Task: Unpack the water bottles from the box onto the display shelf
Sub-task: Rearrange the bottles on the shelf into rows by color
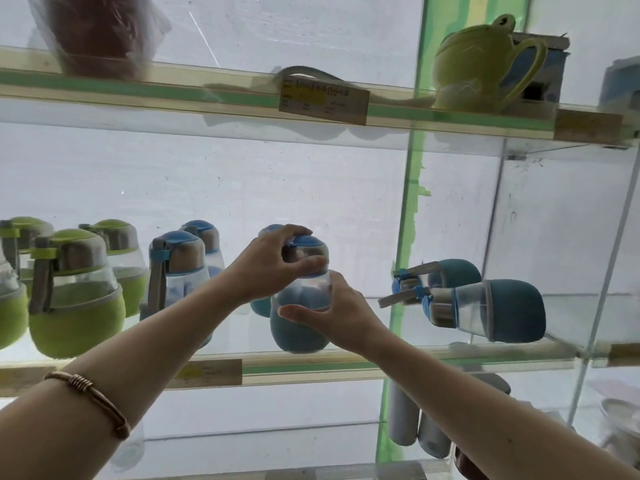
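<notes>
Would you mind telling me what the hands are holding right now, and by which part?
Both hold one blue water bottle standing on the shelf: the left hand grips its cap and neck, the right hand its clear body.

Held bottle (300, 306) is clear with a blue lid and a blue sleeve on the bottom. The bottles on the left (74, 292) are lime green with grey straps, the teapot (485, 64) up top is yellow-green, and the shelf edge (311, 368) has a green stripe.

Bare forearms, coiled copper bangle (90, 398) on L wrist
</notes>
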Motion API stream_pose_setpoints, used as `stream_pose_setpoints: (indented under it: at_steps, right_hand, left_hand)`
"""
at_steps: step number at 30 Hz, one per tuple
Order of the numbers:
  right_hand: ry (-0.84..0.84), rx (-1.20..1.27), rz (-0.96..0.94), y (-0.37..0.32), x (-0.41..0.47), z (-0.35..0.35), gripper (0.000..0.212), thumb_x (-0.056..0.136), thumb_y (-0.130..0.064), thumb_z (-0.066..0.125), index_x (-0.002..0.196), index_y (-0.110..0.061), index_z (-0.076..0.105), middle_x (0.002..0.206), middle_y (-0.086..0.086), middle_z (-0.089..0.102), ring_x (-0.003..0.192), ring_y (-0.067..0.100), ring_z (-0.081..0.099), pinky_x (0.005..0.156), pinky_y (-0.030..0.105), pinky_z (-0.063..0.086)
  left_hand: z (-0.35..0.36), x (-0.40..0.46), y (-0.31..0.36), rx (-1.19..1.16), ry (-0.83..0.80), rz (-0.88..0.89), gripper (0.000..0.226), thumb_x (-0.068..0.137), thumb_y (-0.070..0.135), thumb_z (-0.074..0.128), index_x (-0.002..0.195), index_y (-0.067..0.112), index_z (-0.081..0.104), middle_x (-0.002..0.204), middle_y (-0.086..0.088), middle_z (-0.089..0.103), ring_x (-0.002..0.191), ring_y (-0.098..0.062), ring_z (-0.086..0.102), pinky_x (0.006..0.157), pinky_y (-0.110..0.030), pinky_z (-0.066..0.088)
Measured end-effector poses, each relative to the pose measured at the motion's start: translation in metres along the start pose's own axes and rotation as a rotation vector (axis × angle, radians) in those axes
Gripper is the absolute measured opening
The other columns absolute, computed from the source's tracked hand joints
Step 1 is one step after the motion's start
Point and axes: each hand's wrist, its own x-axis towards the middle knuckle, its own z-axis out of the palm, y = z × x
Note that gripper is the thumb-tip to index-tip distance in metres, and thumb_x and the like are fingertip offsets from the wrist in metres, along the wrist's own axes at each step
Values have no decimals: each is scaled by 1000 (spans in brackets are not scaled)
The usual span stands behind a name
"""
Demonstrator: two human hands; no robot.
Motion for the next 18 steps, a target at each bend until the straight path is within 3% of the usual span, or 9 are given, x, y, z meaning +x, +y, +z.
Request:
stream_pose_setpoints:
  at_steps: [4, 8, 11, 13, 16, 18]
  right_hand:
    - [-76, -15, 25, 7, 12, -15, 59, 75, -53, 72, 118, -17, 56, 111, -2, 62, 98, 16, 59, 74, 25, 50]
    - [-142, 34, 76, 14, 13, -4, 55, 77, -51, 71, 118, -20, 51, 100, -8, 61, 91, 7, 58, 70, 22, 50]
    - [-116, 2, 25, 22, 9, 16, 84, 59, -68, 72, 125, -28, 39, 113, -8, 55, 100, 10, 57, 83, 35, 55]
    - [-34, -99, 42, 26, 10, 21, 96, 50, -77, 67, 127, -29, 36, 114, -6, 49, 101, 11, 54, 83, 35, 54]
    - [-8, -109, 0, 19, 14, 17, 90, 46, -70, 75, 120, -30, 46, 110, -5, 54, 98, 12, 57, 79, 32, 55]
    - [-72, -10, -11, 10, 15, 11, 77, 52, -51, 86, 117, -26, 52, 106, -5, 62, 95, 11, 62, 76, 28, 56]
  left_hand:
    - [12, 4, -2, 15, 115, -46, 63, 76, 48, 71, 126, 16, 49, 117, -2, 55, 92, -9, 52, 66, -7, 36]
    - [27, 3, -6, -36, 161, -83, 63, 79, 48, 68, 127, 17, 41, 127, -7, 47, 96, -11, 50, 80, -18, 39]
    - [27, -1, -4, -125, 151, -99, 57, 85, 41, 64, 130, 20, 39, 131, -5, 45, 103, -11, 51, 85, -19, 39]
    - [20, -7, 0, -258, 81, -141, 49, 92, 40, 54, 135, 23, 36, 134, 0, 43, 110, -11, 50, 90, -20, 40]
    - [4, -22, 4, -564, 40, -176, 30, 101, 37, 35, 126, 26, 47, 121, 3, 56, 111, -10, 56, 93, -25, 43]
    - [-4, -31, 1, -682, 14, -162, 25, 103, 30, 29, 110, 32, 54, 110, 12, 60, 103, 4, 57, 88, -19, 42]
